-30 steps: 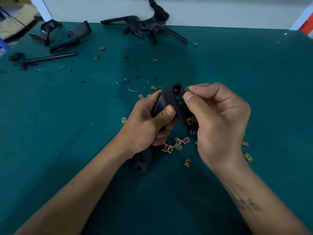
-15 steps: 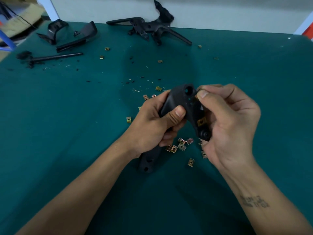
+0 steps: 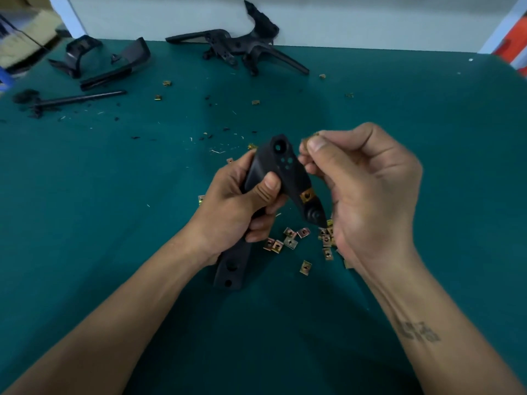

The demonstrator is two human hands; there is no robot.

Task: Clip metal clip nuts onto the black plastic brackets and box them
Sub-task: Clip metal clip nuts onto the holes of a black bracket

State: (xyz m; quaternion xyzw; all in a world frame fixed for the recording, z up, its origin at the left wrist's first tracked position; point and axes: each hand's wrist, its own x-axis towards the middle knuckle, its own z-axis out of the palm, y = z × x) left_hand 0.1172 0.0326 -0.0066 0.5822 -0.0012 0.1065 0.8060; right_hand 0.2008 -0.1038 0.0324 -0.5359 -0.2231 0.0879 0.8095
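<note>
Your left hand (image 3: 236, 206) grips the black plastic bracket (image 3: 281, 178) around its middle, fingers curled behind it and the thumb pressed across its front face. Your right hand (image 3: 368, 195) pinches a loose clip nut (image 3: 309, 139) between thumb and forefinger; the nut is blurred and mostly covered by the fingertips.

The work surface is a teal mat (image 3: 114, 223) that runs back to a pale wall (image 3: 370, 18). Black crumbs and light slivers lie scattered on the mat beyond the bracket.

Beyond the bracket, against the wall, lies a pile of black plastic parts (image 3: 242, 49). Beyond and to the left of the bracket lie two curved black pieces (image 3: 108, 58) and a thin black rod (image 3: 77, 98). A few single nuts lie on the mat between these parts and the bracket. Below the bracket, between your two wrists, sits a heap of clip nuts (image 3: 291, 239); your right palm covers part of it.

The bracket is held above the mat, tilted, its upper end with the large round hole pointing away from you and its lower end projecting below your left wrist. A fitted clip nut (image 3: 306, 196) is seated on the bracket's right arm. The pinched nut sits just beside the upper end of the bracket, to its right; whether it touches the plastic cannot be told.
</note>
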